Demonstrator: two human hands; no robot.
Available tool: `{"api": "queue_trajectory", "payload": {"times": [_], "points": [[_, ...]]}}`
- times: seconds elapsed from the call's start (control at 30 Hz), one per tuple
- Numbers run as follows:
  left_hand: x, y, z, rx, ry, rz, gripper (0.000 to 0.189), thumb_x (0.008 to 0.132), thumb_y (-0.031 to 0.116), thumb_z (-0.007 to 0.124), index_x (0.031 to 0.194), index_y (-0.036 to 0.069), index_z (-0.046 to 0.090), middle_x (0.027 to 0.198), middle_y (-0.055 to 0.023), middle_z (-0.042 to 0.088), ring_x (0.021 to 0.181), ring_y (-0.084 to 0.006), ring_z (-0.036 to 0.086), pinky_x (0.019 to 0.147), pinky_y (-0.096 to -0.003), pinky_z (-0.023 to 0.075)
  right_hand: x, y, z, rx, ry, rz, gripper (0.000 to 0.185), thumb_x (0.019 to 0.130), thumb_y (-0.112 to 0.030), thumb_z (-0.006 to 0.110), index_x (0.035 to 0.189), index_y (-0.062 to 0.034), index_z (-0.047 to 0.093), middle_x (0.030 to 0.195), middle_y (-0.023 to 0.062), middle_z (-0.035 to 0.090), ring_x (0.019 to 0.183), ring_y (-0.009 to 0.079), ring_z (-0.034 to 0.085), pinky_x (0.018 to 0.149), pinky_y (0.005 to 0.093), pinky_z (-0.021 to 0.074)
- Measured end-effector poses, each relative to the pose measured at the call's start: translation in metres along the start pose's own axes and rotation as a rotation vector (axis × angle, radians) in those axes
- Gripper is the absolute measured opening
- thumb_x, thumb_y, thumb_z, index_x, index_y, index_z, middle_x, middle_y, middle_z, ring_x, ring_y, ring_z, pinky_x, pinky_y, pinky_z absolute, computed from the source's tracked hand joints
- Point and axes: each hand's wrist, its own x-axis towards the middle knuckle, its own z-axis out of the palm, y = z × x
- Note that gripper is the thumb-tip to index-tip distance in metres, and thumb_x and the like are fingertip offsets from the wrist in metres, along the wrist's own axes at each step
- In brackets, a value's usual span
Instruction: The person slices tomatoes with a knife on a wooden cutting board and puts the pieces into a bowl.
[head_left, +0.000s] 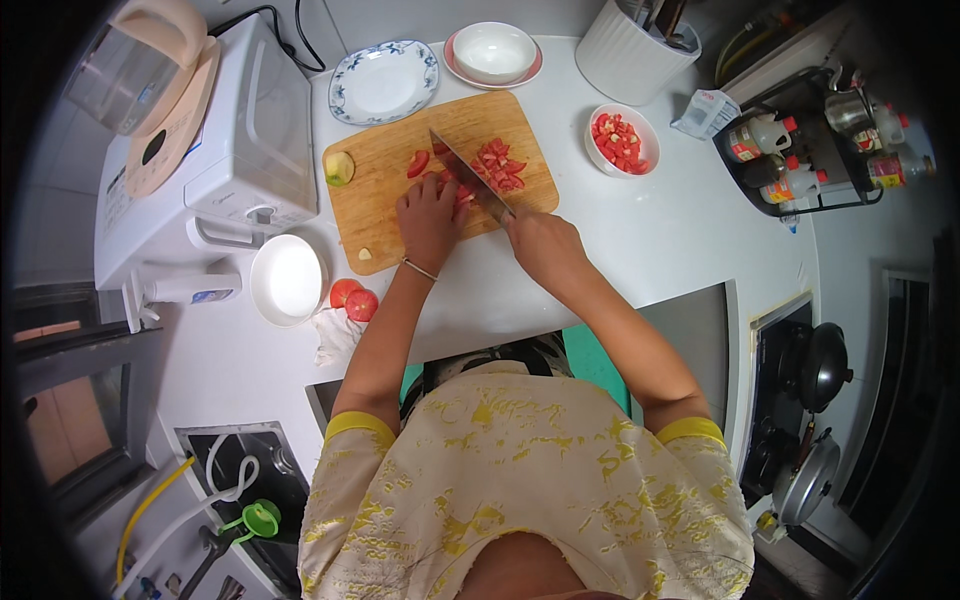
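My right hand (546, 244) grips the handle of a kitchen knife (471, 174), its blade slanting up and left over a wooden cutting board (367, 206). My left hand (430, 217) presses down on red tomato pieces just left of the blade, its fingers partly hiding them. A tomato wedge (418, 163) lies above those fingers. Right of the blade is a heap of chopped tomato (499, 163). On the board's left side sit a pale, greenish-yellow vegetable piece (340, 169) and a small pale clove-like piece (364, 254).
A white bowl of diced tomato (621, 141) stands at right. Whole tomatoes (354, 300) and a white bowl (286, 281) are at left, near a microwave (247, 150). Behind the board are a patterned plate (384, 82) and a stacked bowl (495, 52). Pans (821, 367) rest far right.
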Motion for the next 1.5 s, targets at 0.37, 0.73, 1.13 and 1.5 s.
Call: {"api": "queue_trajectory", "payload": {"times": [0.37, 0.73, 1.13, 1.5], "points": [[0.004, -0.007, 0.017, -0.129, 0.016, 0.045, 0.025, 0.077, 0.023, 0.067, 0.096, 0.008, 0.058, 0.103, -0.01, 0.055, 0.09, -0.0281, 0.054, 0.073, -0.0397, 0.0455, 0.042, 0.004, 0.034, -0.012, -0.001, 0.048, 0.033, 0.096, -0.024, 0.042, 0.086, 0.0019, 0.061, 0.078, 0.0215, 0.065, 0.074, 0.0383, 0.064, 0.066, 0.0476, 0.0502], [0.018, -0.005, -0.002, -0.329, 0.035, 0.192, 0.038, 0.077, 0.013, 0.068, 0.111, 0.003, 0.056, 0.117, -0.0159, 0.054, 0.108, -0.034, 0.051, 0.088, -0.0395, 0.0448, 0.035, 0.02, 0.011, 0.01, 0.158, 0.039, 0.033, 0.096, -0.027, 0.045, 0.081, -0.0002, 0.059, 0.073, 0.0197, 0.064, 0.07, 0.0357, 0.063, 0.064, 0.0461, 0.0503], [0.014, -0.012, 0.014, -0.435, -0.024, -0.161, 0.027, 0.075, 0.009, 0.067, 0.097, 0.001, 0.054, 0.093, -0.0155, 0.054, 0.093, -0.0347, 0.051, 0.082, -0.0429, 0.0434, 0.011, 0.015, -0.01, -0.067, 0.007, -0.072, 0.028, 0.094, -0.023, 0.048, 0.083, -0.0002, 0.059, 0.074, 0.0177, 0.064, 0.07, 0.0337, 0.064, 0.059, 0.0448, 0.0509], [0.017, -0.015, 0.02, -0.417, -0.048, -0.139, 0.023, 0.077, 0.01, 0.065, 0.098, 0.004, 0.058, 0.098, -0.0126, 0.057, 0.094, -0.0324, 0.054, 0.081, -0.0395, 0.0459, 0.047, 0.012, 0.034, -0.152, -0.008, -0.129, 0.03, 0.096, -0.024, 0.045, 0.084, -0.0018, 0.062, 0.076, 0.0158, 0.066, 0.072, 0.0316, 0.066, 0.061, 0.0426, 0.0525]]}}
